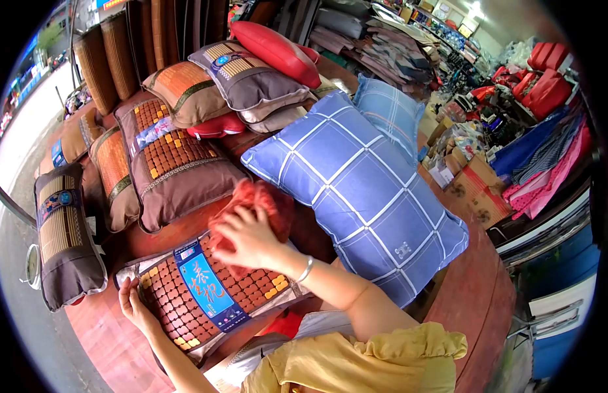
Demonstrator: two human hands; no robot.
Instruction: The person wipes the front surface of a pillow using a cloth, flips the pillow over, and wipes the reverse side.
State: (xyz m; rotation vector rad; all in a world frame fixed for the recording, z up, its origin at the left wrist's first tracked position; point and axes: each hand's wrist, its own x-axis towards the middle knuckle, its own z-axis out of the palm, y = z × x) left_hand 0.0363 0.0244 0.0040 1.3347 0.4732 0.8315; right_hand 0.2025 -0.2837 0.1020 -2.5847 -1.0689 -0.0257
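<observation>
My right hand point(246, 237), with a silver bangle at its wrist, presses its spread fingers on a crumpled red cloth point(268, 208). The cloth lies over the upper right part of a pillow point(176, 304) covered in brown tiles, with a blue label band point(209, 285) across it. At the left edge of this pillow, my left hand point(135, 304) has its fingers bent around the border, thumb and fingertips close together. Just right of the cloth rests a large blue checked pillow point(366, 190).
More pillows crowd the reddish table point(471, 301): a brown tiled one point(179, 167), a small dark one point(69, 239) at the left and a red one point(274, 52) behind. Cardboard boxes point(477, 190) and folded fabrics point(546, 164) are at the right.
</observation>
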